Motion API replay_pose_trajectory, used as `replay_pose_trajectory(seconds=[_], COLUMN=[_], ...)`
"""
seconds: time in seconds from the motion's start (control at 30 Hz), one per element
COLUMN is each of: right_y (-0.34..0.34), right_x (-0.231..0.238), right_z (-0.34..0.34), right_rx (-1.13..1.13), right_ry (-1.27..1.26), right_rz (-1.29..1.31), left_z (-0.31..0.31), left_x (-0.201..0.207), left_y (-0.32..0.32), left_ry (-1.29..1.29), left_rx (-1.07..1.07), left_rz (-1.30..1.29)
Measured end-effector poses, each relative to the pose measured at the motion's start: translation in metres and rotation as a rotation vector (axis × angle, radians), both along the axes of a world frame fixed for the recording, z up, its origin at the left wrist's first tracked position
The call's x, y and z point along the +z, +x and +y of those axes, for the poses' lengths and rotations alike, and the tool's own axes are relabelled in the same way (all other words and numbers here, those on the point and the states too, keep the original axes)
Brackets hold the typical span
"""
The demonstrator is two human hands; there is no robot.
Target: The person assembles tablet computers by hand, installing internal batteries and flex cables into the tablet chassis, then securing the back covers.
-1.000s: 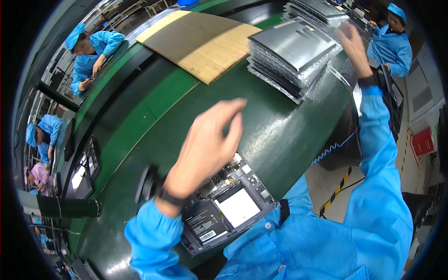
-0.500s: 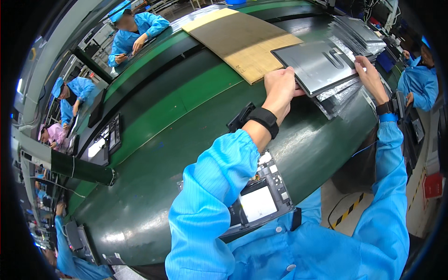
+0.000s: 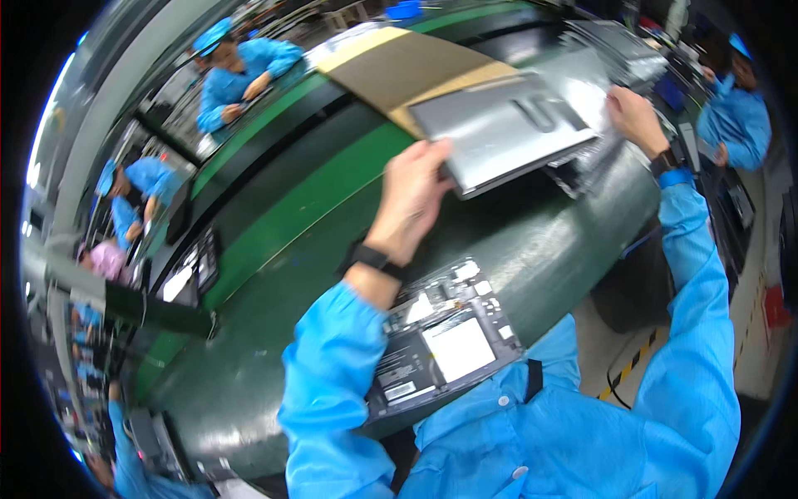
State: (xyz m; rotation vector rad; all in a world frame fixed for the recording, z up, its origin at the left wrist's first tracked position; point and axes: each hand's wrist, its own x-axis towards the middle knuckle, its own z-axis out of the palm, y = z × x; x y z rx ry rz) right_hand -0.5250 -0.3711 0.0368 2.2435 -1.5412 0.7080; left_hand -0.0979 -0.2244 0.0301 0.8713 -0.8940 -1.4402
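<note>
My left hand [image 3: 416,187] grips the near left corner of a flat grey laptop bottom cover [image 3: 499,129], thumb on top. The cover has a long rounded slot and hangs tilted above the bench, partly over a tan board. Off its right end, my right hand [image 3: 636,121] has its fingers curled at the edge of a clear plastic bag [image 3: 586,91]; motion blur softens the grip. An opened laptop base [image 3: 453,341] lies in front of my body, showing a battery, a white label and circuit boards. My left sleeve covers part of its left side.
A tan and brown board [image 3: 416,62] lies across the green bench [image 3: 274,333]. More covers in plastic [image 3: 619,50] are stacked at the far right. Another opened laptop [image 3: 191,270] rests at the left, near a dark post [image 3: 158,308]. Co-workers in blue sit around.
The cover has moved left and nearer in my left hand, off the pile. My right hand has come away from the cover and is now at the plastic. The laptop base is less covered.
</note>
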Motion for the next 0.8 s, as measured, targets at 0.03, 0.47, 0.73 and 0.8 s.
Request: replay_pose_trajectory(seconds=[0.03, 0.47, 0.73, 0.8], right_y=[0.005, -0.211, -0.326, -0.275], right_x=[0.006, -0.19, -0.315, -0.302], right_z=[0.013, 0.149, 0.063, 0.062], right_rx=[0.036, -0.954, -0.733, -0.774], right_ry=[-0.116, 0.147, 0.549, 0.489], right_rz=[-0.033, 0.192, 0.451, 0.375], left_z=[0.01, 0.137, 0.139, 0.159], left_x=[-0.005, 0.017, 0.013, 0.021], left_y=[0.024, 0.087, 0.076, 0.086], left_ry=[0.006, 0.076, 0.114, 0.136], left_rx=[-0.002, 0.101, 0.099, 0.14], left_rz=[-0.063, -0.334, -0.357, -0.389])
